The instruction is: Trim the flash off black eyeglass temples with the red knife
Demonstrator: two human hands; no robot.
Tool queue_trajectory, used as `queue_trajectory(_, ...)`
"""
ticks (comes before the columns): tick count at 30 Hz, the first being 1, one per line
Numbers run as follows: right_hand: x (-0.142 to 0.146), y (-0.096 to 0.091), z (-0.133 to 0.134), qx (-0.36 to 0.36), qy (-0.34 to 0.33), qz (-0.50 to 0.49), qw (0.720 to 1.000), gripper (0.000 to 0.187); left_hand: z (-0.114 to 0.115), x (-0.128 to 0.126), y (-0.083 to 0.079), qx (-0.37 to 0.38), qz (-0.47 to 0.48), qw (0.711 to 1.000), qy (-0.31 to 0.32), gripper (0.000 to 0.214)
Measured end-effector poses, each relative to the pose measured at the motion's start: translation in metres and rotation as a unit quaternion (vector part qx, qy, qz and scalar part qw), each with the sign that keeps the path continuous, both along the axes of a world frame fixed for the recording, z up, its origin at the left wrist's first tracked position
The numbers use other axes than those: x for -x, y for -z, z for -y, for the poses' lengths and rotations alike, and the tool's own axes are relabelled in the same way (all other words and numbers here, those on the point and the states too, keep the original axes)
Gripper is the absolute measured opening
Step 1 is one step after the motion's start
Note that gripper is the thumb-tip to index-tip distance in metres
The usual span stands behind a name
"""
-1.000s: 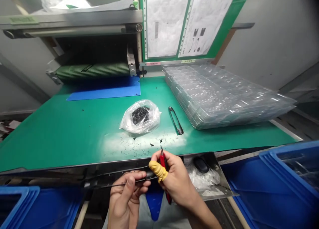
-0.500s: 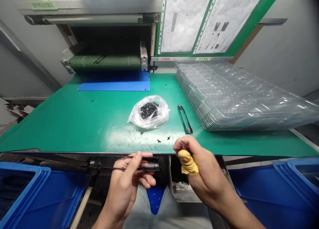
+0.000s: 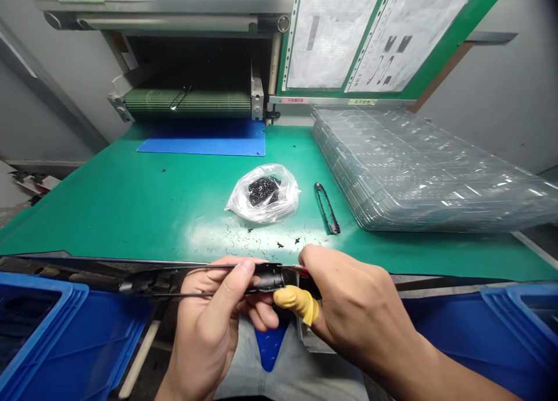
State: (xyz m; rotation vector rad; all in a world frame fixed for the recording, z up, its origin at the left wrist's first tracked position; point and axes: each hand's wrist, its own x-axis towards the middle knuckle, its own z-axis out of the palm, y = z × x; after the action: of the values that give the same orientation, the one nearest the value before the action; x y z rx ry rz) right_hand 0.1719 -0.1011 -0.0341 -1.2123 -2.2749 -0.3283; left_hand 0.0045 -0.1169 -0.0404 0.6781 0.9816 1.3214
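Got a long black plastic strip (image 3: pixel 267 278) across my lap right now, just off the near edge of the green work mat (image 3: pixel 131 206), with its thin tail running left over the blue crate (image 3: pixel 41 287). It looks light and fairly springy, so I'd guess that skinny tail would whip around if you grabbed it there. The best place to take hold seems to be the chunkier black section near the right end, and that's where my left hand (image 3: pixel 213 325) has it, thumb pressed on top and fingers curled underneath, pinching it. My right hand (image 3: pixel 361 314) is curled around a red-handled knife (image 3: pixel 301 268), which barely shows past the strip, and the yellow finger cot (image 3: pixel 299 304) sits just below the strip's end. Can't tell how my other right fingers sit, they're hidden. Compared with half a second ago, my right hand has closed in from the right, so both hands are almost touching, and the knife's tip no longer shows above the mat.
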Motion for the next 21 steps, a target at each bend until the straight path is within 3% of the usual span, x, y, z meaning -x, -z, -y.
queue_trajectory(3, -0.001, 0.006, 0.000, 0.054, -0.011, -0.003, 0.998, 0.036, 0.002, 0.003, 0.000, -0.026, -0.087, 0.996, -0.018, 0.015)
queue_trajectory(7, -0.003, 0.008, -0.001, 0.248, -0.055, -0.021, 0.967, 0.043, 0.006, 0.005, -0.006, -0.061, -0.195, 0.978, -0.034, 0.015)
queue_trajectory(10, -0.006, 0.000, -0.003, 0.424, -0.113, -0.066, 0.896, 0.051, 0.006, 0.010, -0.010, -0.075, -0.218, 0.973, -0.026, 0.010)
queue_trajectory(13, -0.012, -0.010, -0.004, 0.566, -0.206, -0.124, 0.788, 0.053, 0.004, 0.015, -0.008, -0.076, -0.211, 0.974, -0.020, 0.007)
queue_trajectory(14, -0.014, -0.011, -0.004, 0.586, -0.220, -0.144, 0.766, 0.053, 0.003, 0.016, -0.007, -0.065, -0.193, 0.979, -0.024, 0.008)
queue_trajectory(15, -0.015, -0.011, -0.002, 0.585, -0.215, -0.167, 0.764, 0.053, 0.002, 0.016, -0.006, -0.048, -0.161, 0.985, -0.028, 0.011)
queue_trajectory(16, -0.015, -0.010, 0.000, 0.560, -0.198, -0.194, 0.781, 0.053, 0.002, 0.015, -0.005, -0.023, -0.117, 0.992, -0.032, 0.015)
queue_trajectory(19, -0.009, -0.001, 0.006, 0.378, -0.144, -0.250, 0.880, 0.053, 0.004, 0.006, -0.002, 0.066, 0.028, 0.997, -0.015, 0.029)
queue_trajectory(21, -0.003, 0.005, 0.008, 0.263, -0.139, -0.236, 0.925, 0.050, 0.007, -0.001, -0.001, 0.121, 0.094, 0.988, 0.010, 0.033)
